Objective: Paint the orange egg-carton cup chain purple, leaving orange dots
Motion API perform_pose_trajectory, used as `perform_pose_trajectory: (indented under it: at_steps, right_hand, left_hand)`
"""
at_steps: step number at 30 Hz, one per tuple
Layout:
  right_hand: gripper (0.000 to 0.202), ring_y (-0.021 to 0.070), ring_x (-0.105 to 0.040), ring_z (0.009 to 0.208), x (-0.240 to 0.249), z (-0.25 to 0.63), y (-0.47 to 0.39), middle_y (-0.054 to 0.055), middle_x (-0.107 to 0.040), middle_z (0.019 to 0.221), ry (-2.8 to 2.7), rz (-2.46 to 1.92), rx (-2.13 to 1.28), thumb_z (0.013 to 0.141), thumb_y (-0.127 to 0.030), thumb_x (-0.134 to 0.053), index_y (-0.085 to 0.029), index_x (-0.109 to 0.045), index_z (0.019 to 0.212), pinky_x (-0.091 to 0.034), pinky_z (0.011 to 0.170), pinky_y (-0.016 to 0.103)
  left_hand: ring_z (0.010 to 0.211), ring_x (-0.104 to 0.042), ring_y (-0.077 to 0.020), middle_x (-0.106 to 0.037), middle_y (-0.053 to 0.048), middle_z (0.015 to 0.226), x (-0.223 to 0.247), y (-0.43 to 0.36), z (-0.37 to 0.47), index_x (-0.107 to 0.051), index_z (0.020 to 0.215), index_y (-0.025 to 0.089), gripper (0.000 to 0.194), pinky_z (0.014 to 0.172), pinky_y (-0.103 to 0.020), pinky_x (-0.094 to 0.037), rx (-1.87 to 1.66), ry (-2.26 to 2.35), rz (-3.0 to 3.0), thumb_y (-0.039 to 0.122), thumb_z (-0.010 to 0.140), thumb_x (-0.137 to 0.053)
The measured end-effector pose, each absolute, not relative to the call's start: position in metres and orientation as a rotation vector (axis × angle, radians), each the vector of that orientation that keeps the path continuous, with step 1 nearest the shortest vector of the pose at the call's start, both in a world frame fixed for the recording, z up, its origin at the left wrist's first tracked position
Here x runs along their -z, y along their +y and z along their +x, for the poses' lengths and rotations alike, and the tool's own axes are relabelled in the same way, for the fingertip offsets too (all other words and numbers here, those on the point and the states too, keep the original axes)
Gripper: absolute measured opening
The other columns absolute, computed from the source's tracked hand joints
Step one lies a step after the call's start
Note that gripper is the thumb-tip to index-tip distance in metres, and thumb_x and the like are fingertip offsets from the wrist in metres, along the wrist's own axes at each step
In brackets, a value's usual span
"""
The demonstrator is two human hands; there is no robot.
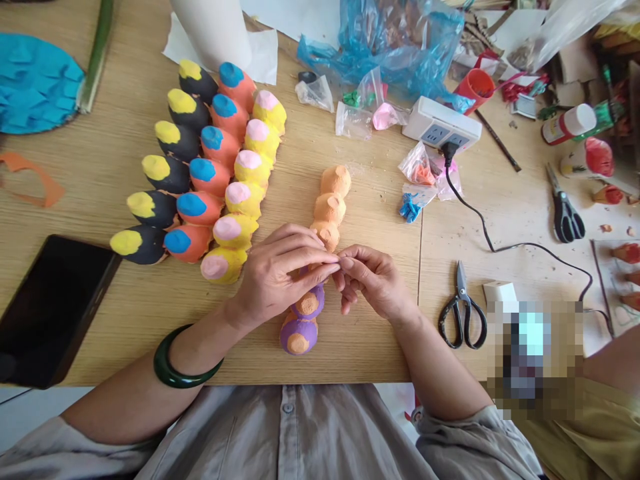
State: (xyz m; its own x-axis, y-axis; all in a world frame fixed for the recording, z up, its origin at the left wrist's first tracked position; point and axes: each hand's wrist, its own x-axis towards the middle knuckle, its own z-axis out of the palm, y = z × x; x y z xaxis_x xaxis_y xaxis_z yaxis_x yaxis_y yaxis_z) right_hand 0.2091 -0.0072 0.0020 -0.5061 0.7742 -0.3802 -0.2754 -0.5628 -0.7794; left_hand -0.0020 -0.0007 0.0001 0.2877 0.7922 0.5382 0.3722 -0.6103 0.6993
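Observation:
In the head view a row of bumpy egg-carton-like cups [331, 208] stands on the table under my hands. Its far cups are plain light orange; the near ones wear purple around orange tips [299, 343]. My left hand [280, 270] arches over the middle of this row, its thumb and fingers pressed together. The fingertips of my right hand [370, 280] meet them in a pinch just right of the row. Whatever lies between the fingertips is too small to make out. The middle cups are partly hidden by my left hand.
Left stand rows of painted-looking cups in black and yellow [173, 143], orange and blue [220, 143], yellow and pink [255, 167]. A dark phone-like slab [55, 307] lies nearby. Right are black-handled scissors [463, 310], a power strip [440, 123] with cable, and small clay bags [417, 167].

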Motion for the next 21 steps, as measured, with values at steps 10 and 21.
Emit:
perform_pose_trajectory:
  at_steps: [10,21]
  right_hand:
    - [0.039,0.0115,-0.067,0.061,-0.0018,0.2108,-0.0059,-0.001,-0.075,0.084,-0.963,-1.194,-1.668,0.090,-0.051,-0.094,-0.021,-0.071,0.099,-0.069,0.059,0.028]
    - [0.034,0.0102,-0.056,0.062,-0.0026,0.2136,-0.0038,-0.001,-0.068,0.084,-0.789,-1.063,-1.909,0.091,-0.050,-0.092,-0.020,-0.077,0.095,-0.062,0.049,0.022]
  left_hand:
    - [0.093,-0.082,-0.0208,-0.087,0.001,0.096,0.0009,-0.0022,-0.0043,-0.085,0.104,0.031,0.010,0.087,-0.041,-0.070,-1.303,1.061,1.877,0.023,0.107,-0.080]
    - [0.106,-0.081,-0.0223,-0.088,-0.003,0.111,-0.0024,-0.0023,-0.0055,-0.086,0.120,0.032,0.020,0.097,-0.042,-0.067,-1.262,1.043,1.981,0.021,0.110,-0.073]
